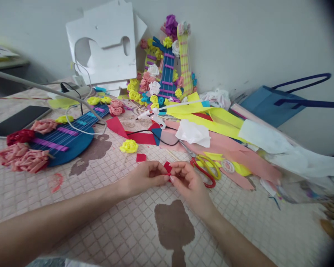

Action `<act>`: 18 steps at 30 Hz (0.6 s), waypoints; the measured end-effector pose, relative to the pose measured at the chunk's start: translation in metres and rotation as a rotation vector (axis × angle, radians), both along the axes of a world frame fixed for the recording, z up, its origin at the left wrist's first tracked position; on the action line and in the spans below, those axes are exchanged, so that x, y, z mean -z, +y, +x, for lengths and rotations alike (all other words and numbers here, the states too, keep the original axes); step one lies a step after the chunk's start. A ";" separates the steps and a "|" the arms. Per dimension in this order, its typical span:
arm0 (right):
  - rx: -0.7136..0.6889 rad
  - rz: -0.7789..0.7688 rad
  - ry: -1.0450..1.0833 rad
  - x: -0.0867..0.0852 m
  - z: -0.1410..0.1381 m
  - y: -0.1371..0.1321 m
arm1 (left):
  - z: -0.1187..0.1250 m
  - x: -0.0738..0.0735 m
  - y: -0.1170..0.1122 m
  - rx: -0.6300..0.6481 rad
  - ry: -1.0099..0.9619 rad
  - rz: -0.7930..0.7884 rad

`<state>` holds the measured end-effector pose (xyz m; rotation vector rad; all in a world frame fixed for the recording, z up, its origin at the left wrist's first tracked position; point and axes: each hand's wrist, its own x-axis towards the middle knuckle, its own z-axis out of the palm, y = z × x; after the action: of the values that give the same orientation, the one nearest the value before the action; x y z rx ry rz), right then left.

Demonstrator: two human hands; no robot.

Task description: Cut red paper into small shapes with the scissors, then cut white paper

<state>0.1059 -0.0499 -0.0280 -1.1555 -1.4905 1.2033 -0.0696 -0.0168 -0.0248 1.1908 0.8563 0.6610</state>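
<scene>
Between my fingertips is a small red fabric piece [167, 167], pinched from both sides. My left hand [149, 176] has thumb and forefinger closed on its left edge. From the right, my right hand [187, 183] grips it in a pinch, the other fingers curled. Just beyond my left hand a red square [141, 157] lies flat on the table, and a yellow fabric flower [128, 146] sits behind it. Close to my right hand rest scissors [204, 168] with red and yellow handles.
A white glue gun [153, 115] with a black cord lies at the centre back. Left is a blue guitar shape [72, 139] with flowers. Decorated guitars [167, 70] lean on the wall. Pink strips [225, 148] and yellow strips [222, 120] spread right; a blue bag [275, 104] stands behind.
</scene>
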 end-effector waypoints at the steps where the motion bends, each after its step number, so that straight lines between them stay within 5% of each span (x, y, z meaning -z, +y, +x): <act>1: 0.005 0.005 -0.002 0.000 0.000 0.000 | 0.000 0.000 0.000 -0.003 0.023 -0.002; 18: -0.036 -0.078 -0.055 0.000 -0.002 0.003 | -0.003 -0.001 0.003 -0.032 0.068 0.054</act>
<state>0.1043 -0.0465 -0.0275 -1.2276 -1.5229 1.2722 -0.0726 -0.0142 -0.0236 1.2565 0.9214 0.6768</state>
